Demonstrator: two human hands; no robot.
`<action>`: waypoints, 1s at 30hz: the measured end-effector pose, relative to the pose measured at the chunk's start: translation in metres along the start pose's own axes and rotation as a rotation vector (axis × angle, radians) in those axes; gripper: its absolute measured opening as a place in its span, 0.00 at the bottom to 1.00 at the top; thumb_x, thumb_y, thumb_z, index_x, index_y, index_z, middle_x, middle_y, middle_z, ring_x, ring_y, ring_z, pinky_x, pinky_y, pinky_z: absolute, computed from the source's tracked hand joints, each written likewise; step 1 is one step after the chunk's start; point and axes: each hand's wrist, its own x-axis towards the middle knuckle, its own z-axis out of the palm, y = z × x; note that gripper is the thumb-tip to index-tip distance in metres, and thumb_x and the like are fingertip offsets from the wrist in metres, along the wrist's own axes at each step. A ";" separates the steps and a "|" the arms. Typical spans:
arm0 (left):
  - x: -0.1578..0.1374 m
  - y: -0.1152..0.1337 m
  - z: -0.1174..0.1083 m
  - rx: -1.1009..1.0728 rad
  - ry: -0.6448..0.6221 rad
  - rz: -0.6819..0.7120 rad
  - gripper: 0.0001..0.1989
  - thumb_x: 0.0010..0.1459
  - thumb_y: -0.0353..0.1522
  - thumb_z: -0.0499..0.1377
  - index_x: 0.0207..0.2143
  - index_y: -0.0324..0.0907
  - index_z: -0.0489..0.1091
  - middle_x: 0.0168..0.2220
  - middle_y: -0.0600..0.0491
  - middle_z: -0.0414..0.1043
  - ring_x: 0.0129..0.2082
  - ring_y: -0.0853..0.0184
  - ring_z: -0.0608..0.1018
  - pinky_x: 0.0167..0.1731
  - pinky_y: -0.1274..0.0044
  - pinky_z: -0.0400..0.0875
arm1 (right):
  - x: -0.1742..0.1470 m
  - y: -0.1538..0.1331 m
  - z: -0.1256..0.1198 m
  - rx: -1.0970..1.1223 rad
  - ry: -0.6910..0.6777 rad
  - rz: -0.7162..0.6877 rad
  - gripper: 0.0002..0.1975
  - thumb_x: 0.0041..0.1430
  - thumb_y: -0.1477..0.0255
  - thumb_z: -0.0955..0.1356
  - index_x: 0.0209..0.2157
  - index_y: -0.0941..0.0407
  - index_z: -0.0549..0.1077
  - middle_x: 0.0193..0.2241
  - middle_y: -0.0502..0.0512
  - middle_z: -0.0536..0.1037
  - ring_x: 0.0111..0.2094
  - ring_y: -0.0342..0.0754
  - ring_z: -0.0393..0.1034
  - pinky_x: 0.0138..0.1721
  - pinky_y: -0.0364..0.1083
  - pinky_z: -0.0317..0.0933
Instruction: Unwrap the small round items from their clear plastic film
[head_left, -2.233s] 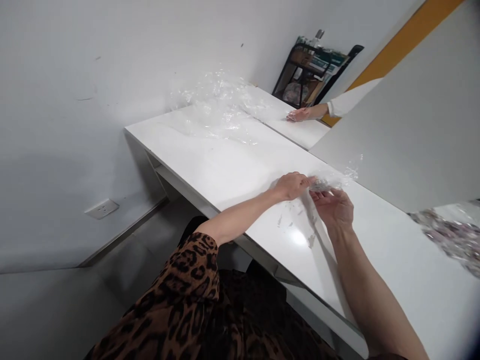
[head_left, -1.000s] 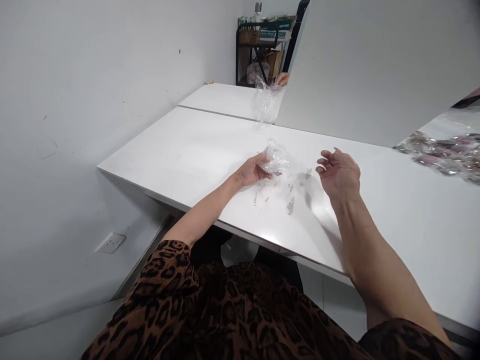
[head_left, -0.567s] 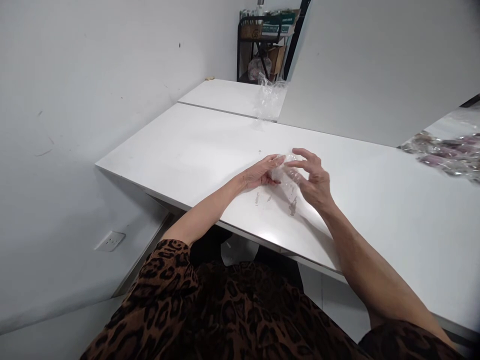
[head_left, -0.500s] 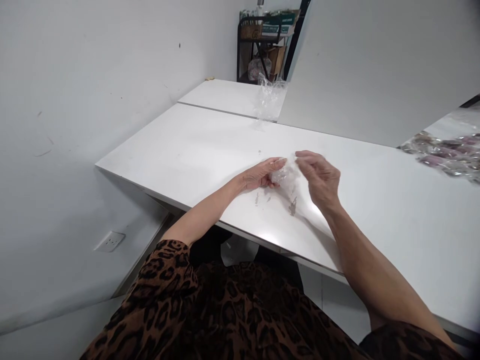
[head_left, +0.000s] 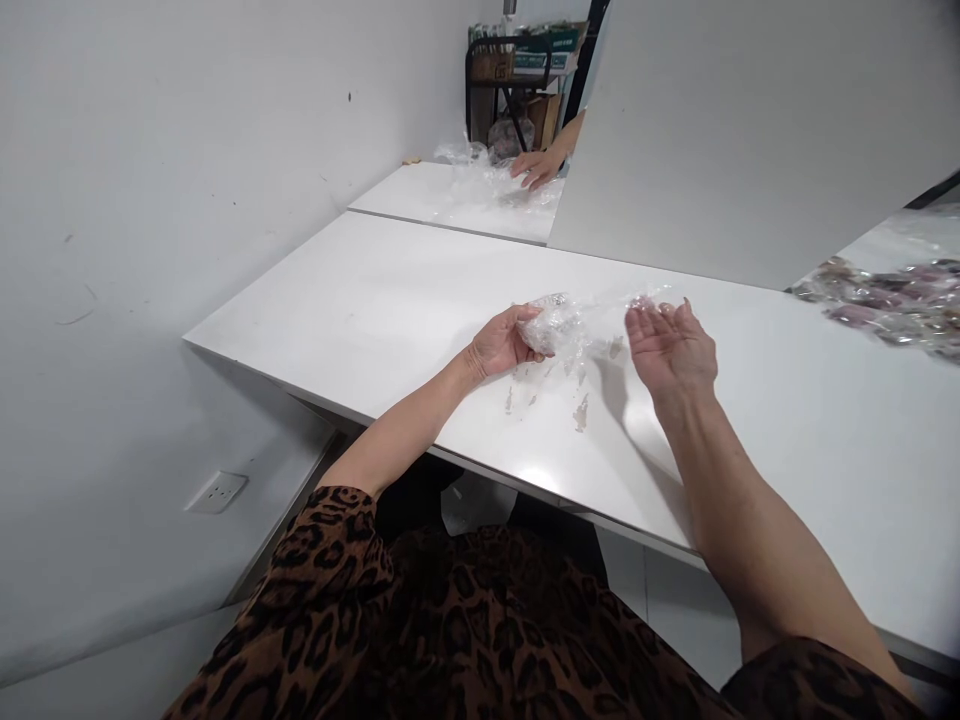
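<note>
Crumpled clear plastic film [head_left: 562, 326] is bunched above the white table [head_left: 360, 300]. My left hand [head_left: 506, 338] is closed around its left end, thumb on top. From there the film spreads right, toward my right hand [head_left: 673, 345], which is turned palm up with its fingers apart. A thin part of the film shows at and behind those fingertips; whether they touch it I cannot tell. Worn brownish patches [head_left: 580, 412] mark the tabletop below the film.
A large grey-white panel [head_left: 712, 140] stands along the table's far side. Past it, another person's hand [head_left: 536, 168] rests by more clear plastic [head_left: 472, 190]. Wrapped pinkish items [head_left: 892, 300] lie at right. A black rack [head_left: 469, 95] stands behind; a wall [head_left: 150, 200] borders the left.
My right hand has moved right and turned palm up, opening its fingers, and the film now spreads out between my hands. Another person's hand has appeared at the far plastic, which has spread left.
</note>
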 end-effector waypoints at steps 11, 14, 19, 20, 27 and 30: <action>-0.006 0.000 0.012 -0.024 0.117 0.077 0.22 0.55 0.34 0.69 0.51 0.44 0.69 0.45 0.52 0.75 0.44 0.65 0.79 0.55 0.66 0.73 | -0.060 0.013 0.039 -0.260 -0.322 0.095 0.22 0.36 0.62 0.85 0.33 0.49 0.79 0.34 0.48 0.78 0.33 0.44 0.72 0.30 0.44 0.71; -0.004 0.000 0.011 0.022 0.116 0.026 0.20 0.56 0.41 0.70 0.47 0.44 0.71 0.40 0.53 0.75 0.39 0.66 0.77 0.51 0.67 0.73 | -0.057 0.012 0.036 -0.323 -0.360 -0.041 0.18 0.40 0.64 0.83 0.33 0.50 0.80 0.34 0.48 0.78 0.32 0.43 0.70 0.34 0.45 0.71; 0.003 -0.005 0.004 0.032 0.178 -0.029 0.17 0.54 0.38 0.72 0.40 0.41 0.72 0.34 0.54 0.74 0.33 0.67 0.76 0.45 0.68 0.75 | -0.057 0.015 0.033 -0.382 -0.382 -0.111 0.21 0.46 0.64 0.80 0.42 0.47 0.77 0.44 0.51 0.78 0.43 0.48 0.74 0.46 0.50 0.74; 0.005 -0.007 0.003 0.011 0.213 -0.005 0.16 0.54 0.38 0.73 0.39 0.41 0.73 0.33 0.54 0.74 0.33 0.68 0.76 0.44 0.69 0.75 | -0.057 0.017 0.033 -0.385 -0.378 -0.105 0.23 0.47 0.62 0.80 0.45 0.47 0.76 0.47 0.52 0.78 0.47 0.49 0.74 0.47 0.51 0.75; 0.010 -0.012 0.003 -0.069 0.336 0.136 0.16 0.52 0.37 0.76 0.35 0.38 0.75 0.33 0.55 0.76 0.33 0.71 0.76 0.42 0.75 0.72 | -0.061 0.020 0.034 -0.460 -0.275 -0.022 0.25 0.39 0.64 0.83 0.39 0.52 0.76 0.32 0.49 0.78 0.30 0.45 0.73 0.27 0.44 0.68; 0.010 -0.006 0.004 -0.137 0.413 0.107 0.12 0.58 0.36 0.73 0.33 0.38 0.76 0.32 0.54 0.77 0.33 0.71 0.77 0.42 0.76 0.72 | -0.060 0.011 0.035 -0.366 -0.265 -0.024 0.13 0.43 0.71 0.79 0.31 0.54 0.77 0.24 0.47 0.76 0.23 0.41 0.69 0.23 0.42 0.64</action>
